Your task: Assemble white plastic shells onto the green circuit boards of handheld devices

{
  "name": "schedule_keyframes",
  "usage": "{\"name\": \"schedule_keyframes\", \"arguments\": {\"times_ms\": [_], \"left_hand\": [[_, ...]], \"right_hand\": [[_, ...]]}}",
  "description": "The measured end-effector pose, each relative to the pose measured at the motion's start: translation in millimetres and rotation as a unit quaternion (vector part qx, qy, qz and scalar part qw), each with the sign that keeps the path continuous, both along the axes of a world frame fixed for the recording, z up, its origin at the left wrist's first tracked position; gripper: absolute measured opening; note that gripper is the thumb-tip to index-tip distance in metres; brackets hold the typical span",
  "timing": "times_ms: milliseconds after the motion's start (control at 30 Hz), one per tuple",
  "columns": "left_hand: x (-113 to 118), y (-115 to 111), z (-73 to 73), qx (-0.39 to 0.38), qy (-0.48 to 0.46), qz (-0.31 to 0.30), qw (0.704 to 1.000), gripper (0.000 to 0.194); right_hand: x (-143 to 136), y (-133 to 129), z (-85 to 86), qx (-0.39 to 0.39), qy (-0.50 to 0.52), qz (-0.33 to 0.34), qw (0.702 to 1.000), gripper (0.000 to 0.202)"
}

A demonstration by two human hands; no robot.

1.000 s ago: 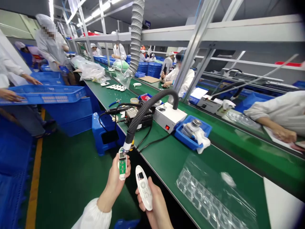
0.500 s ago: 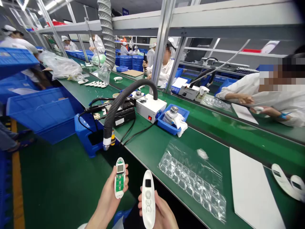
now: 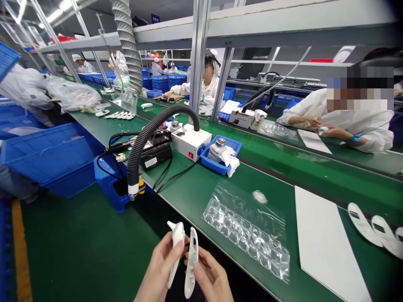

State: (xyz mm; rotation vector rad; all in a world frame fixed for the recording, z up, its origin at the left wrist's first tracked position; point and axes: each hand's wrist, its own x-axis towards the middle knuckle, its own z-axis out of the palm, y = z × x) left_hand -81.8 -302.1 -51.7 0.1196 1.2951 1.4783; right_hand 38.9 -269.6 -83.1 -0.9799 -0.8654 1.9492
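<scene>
My left hand grips a white thermometer-like housing, turned on edge with its pointed tip at upper left; the circuit board side is hidden from view. In my right hand is a slim white cover, also on edge, its hollow inner side partly showing. The two parts are side by side with a narrow gap between them, beyond the near edge of the green bench. On the bench, a clear plastic sheet of square pockets lies to the right of my hands.
A black flexible hose arches from a white box. Beside it is a blue tray with a bottle. White board and white covers lie at right. Blue crates stand left. People work across the bench.
Both hands have come together and turned the two parts on edge, so the circuit board and the cover's front no longer show. The view has shifted slightly. Across the bench, people's arms have moved.
</scene>
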Motion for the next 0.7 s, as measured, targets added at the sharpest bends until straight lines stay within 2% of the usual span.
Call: {"name": "schedule_keyframes", "arguments": {"times_ms": [167,367,500,600,700], "left_hand": [[18,6,-9.9,0.041,0.048,-0.066,0.996,0.043],[34,13,-17.0,0.040,0.050,-0.069,0.996,0.047],[46,17,-16.7,0.054,0.054,-0.105,0.991,0.041],[53,18,-13.0,0.018,0.051,-0.097,0.994,0.045],[60,19,-3.2,-0.023,0.049,-0.069,0.996,0.047]], "right_hand": [[-2,-1,4.2,0.012,-0.014,-0.053,0.998,0.054],[7,-2,-1.8,0.028,-0.011,-0.089,0.996,0.048],[15,-3,-10.9,0.047,-0.030,-0.103,0.993,0.049],[26,0,-12.1,0.052,-0.055,-0.102,0.992,0.051],[46,9,-5.0,0.153,-0.129,-0.113,0.973,0.040]]}}
